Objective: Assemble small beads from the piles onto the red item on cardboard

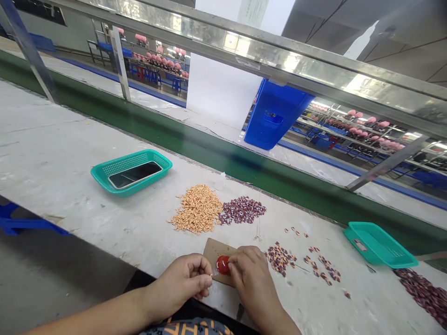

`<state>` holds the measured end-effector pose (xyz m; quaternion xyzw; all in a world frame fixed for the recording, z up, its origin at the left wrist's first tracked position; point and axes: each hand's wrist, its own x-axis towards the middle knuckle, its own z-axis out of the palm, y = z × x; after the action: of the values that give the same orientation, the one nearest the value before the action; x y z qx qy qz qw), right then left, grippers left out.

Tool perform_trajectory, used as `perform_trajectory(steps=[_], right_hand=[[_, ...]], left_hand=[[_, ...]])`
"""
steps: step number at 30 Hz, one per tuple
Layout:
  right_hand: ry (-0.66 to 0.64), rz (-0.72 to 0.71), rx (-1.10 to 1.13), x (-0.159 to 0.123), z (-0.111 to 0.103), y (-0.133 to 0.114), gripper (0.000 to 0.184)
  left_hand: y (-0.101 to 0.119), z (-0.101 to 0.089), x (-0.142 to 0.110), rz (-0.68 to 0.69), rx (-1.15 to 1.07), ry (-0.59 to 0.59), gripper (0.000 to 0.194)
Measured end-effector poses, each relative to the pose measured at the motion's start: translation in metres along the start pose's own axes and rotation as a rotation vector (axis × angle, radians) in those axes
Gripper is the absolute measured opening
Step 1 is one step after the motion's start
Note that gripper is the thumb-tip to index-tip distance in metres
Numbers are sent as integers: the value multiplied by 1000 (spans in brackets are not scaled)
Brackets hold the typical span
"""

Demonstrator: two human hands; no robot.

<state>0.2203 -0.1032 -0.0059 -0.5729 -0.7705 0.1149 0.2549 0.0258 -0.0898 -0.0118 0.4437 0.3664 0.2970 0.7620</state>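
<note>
- Pale worktop [59,139] runs along a factory line, carrying a heap of tan pieces [197,209] and a heap of dark pieces [240,210].
- Left hand [178,286] pinches a tiny tan piece [211,276] at its fingertips.
- Right hand [249,277] curls, pressing a glossy red disc [222,264] onto a brown card [212,251].

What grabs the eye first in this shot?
The glossy red disc on a cardboard square stands out at bottom centre, between the left hand and the right hand. Just above it sit a heap of small orange pieces and a heap of maroon ones. Further back, a teal tray holds a phone, and a bright blue bin stands beyond the bench.
</note>
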Motion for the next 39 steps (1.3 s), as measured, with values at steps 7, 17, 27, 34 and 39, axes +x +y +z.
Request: perform_trajectory(steps=[7, 17, 27, 34, 39], right_hand=[[67, -21, 321, -4, 5, -11, 10], [119, 31, 580, -6, 14, -25, 12], [159, 10, 597, -6, 18, -26, 12], [103, 73, 631, -9, 20, -28, 14], [68, 39, 616, -10, 16, -26, 13]], left_hand=[[-5, -1, 1, 19, -24, -17, 27], [-6, -2, 1, 61, -32, -26, 30], [-2, -1, -2, 65, -58, -5, 31], [-3, 0, -2, 118, -87, -11, 29], [2, 2, -4, 109, 55, 36, 22]])
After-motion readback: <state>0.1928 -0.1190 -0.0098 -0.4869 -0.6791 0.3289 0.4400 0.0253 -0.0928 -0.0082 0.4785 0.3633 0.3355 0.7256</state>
